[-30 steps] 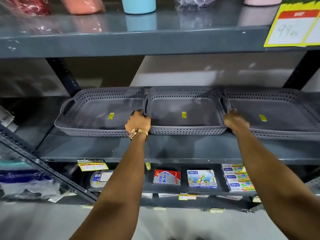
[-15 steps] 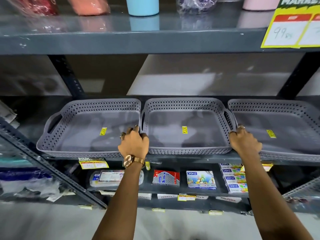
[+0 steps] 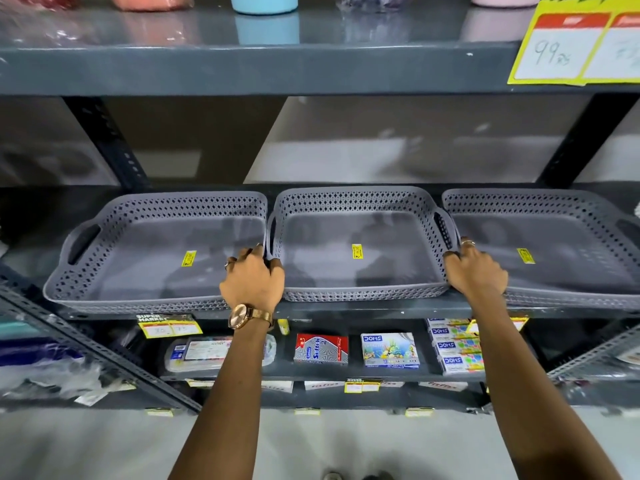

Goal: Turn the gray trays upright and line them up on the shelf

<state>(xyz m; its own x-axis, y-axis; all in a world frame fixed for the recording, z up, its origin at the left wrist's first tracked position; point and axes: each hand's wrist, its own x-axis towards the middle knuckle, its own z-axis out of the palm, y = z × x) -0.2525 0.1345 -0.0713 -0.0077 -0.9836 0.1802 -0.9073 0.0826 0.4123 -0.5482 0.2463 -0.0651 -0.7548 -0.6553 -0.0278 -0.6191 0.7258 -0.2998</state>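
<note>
Three gray perforated trays stand upright side by side on the dark shelf [image 3: 346,311]: the left tray [image 3: 138,271], the middle tray [image 3: 356,271] and the right tray [image 3: 568,268]. Each has a yellow sticker on its floor. My left hand [image 3: 251,284], with a watch on the wrist, grips the middle tray's front left corner, fingers over the rim. My right hand [image 3: 476,271] grips that tray's front right corner by its handle. The middle tray's front edge sits close to the shelf's front edge.
An upper shelf [image 3: 277,67] hangs above with a blue cup [image 3: 264,2] and a yellow price tag [image 3: 568,46]. Below, a lower shelf holds boxes of stationery [image 3: 389,349]. Slotted metal uprights [image 3: 104,133] frame the bay at left and right.
The middle tray has come forward toward the shelf's front edge with both hands on its corners. The view has tilted down, so the trays appear lower and larger.
</note>
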